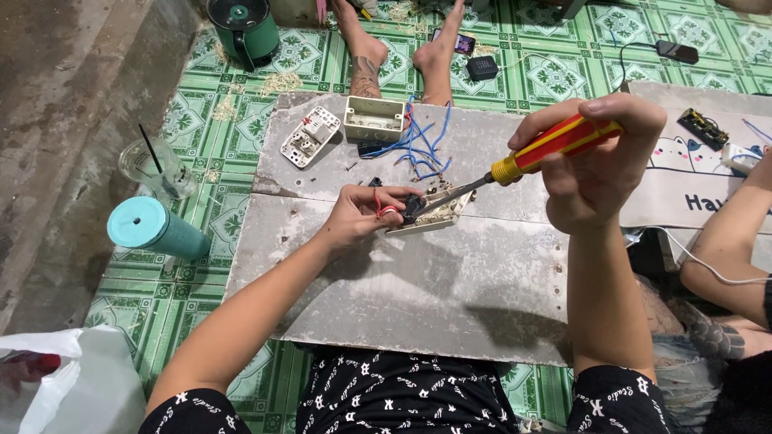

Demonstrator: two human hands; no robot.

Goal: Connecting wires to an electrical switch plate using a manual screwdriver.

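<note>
Right hand is wrapped tight around the red-and-yellow screwdriver, fingers fully curled on the handle, the shaft angling down toward eight o'clock into the switch assembly. Left hand is pinching that assembly at its left end, thumb and fingers closed over a black part with a loop of red wire showing between them (how deep the tip sits is hidden by the fingers). The assembly lies at the centre of the grey board, right on the seam where two slabs meet.

Now the surroundings. At twelve o'clock from the assembly, a tangle of blue wires sprawls across the board, close behind the work. Just left of the wires sits an open cream wall box, and further toward eleven o'clock a white switch plate lies face down. Off the board at nine o'clock, a teal tumbler lies on the green patterned floor tiles, a clear plastic cup with a straw just above it. A green kettle stands at the far top left. Another person's bare feet rest at twelve o'clock beyond the board; another arm leans in at three o'clock, beside a white mat.
</note>
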